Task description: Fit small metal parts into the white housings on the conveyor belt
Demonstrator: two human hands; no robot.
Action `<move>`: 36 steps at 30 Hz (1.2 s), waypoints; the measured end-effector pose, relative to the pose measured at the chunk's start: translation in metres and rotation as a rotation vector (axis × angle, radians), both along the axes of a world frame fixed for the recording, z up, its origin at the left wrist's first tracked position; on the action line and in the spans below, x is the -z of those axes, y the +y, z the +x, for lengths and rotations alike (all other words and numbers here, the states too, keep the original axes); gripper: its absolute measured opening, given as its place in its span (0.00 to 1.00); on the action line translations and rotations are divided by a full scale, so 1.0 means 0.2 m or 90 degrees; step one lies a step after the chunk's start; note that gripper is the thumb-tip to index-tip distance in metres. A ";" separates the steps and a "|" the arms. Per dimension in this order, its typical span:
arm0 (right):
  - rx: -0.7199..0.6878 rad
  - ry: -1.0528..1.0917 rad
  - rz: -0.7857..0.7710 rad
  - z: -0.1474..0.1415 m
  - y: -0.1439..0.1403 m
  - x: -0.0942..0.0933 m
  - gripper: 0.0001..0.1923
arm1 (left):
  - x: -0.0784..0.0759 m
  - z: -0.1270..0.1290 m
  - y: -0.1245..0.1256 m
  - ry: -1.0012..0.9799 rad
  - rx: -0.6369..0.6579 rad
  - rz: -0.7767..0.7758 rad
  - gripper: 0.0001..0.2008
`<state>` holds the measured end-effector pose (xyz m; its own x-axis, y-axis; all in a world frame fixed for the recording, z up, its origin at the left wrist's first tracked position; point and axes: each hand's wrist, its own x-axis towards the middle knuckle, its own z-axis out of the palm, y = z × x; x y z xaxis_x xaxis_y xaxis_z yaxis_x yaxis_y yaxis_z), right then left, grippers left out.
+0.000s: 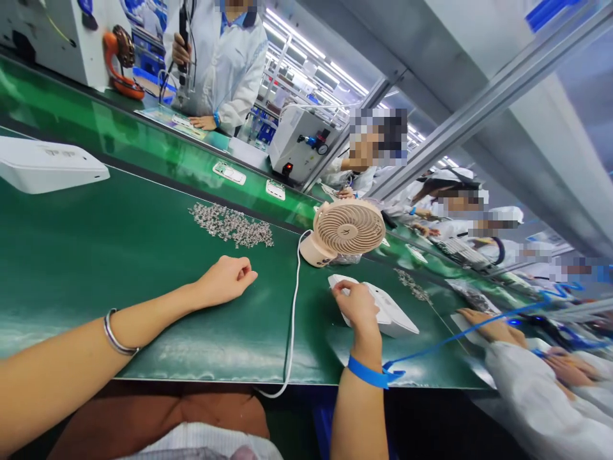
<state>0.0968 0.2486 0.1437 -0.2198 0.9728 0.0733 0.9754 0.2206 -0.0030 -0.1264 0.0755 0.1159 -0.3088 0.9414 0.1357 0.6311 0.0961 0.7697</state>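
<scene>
Right hand [357,306] gripping flat white plastic housing [390,313] on green mat [119,255], near beige desk fan [347,230], left hand [227,279] loosely fisted, empty, resting below loose screw pile [232,225]

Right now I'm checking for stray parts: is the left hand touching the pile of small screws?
No, the left hand rests curled on the green mat, apart from the screw pile.

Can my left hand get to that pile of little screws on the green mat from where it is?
Probably yes. The left hand rests closed on the green mat, and only bare mat separates it from the screws.
</scene>
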 end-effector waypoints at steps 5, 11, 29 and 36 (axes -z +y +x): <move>0.002 -0.046 0.036 0.00 -0.01 0.03 0.13 | 0.00 -0.01 0.00 0.028 0.011 -0.003 0.11; -0.098 -0.095 0.089 0.02 -0.09 0.09 0.14 | -0.01 -0.01 -0.01 0.063 0.039 0.006 0.11; -0.434 -0.227 0.084 0.03 -0.21 0.02 0.09 | 0.00 -0.04 0.00 0.101 0.054 0.047 0.12; -0.499 -0.076 0.192 0.00 -0.20 -0.08 0.07 | -0.02 -0.05 0.00 0.047 -0.033 0.089 0.13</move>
<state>0.0964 0.2083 0.1603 -0.8448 0.4791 0.2384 0.5307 0.8075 0.2574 -0.1355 0.0763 0.1205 -0.3407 0.8950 0.2877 0.6835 0.0257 0.7295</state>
